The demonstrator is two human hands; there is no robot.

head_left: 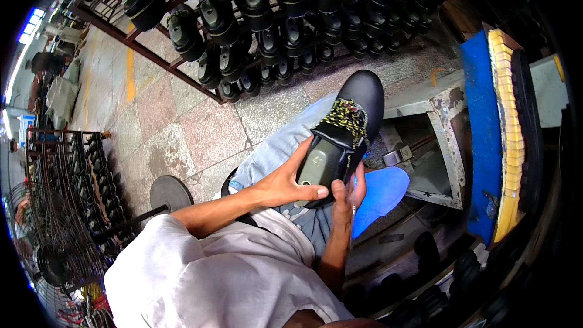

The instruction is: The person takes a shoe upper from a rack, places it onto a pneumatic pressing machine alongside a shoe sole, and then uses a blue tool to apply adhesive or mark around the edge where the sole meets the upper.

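A black shoe (359, 94) with yellow-and-black laces (345, 120) rests over my lap, its toe pointing away and a little right. A grey-green shoe last (317, 167) fills its opening. My left hand (286, 181) grips the heel end from the left, thumb laid across the last's back edge. From the other side my right hand (349, 194) closes around the heel, thumb up against the shoe's rear. The fingers beneath the shoe are partly hidden.
Racks of black shoes on lasts (267, 12) stand ahead, with another shoe rack (91, 170) at the left. A fan (51, 261) is near my left side, by a round metal base (170, 193). On the right are a worn metal frame (446, 140) and a blue panel (481, 127).
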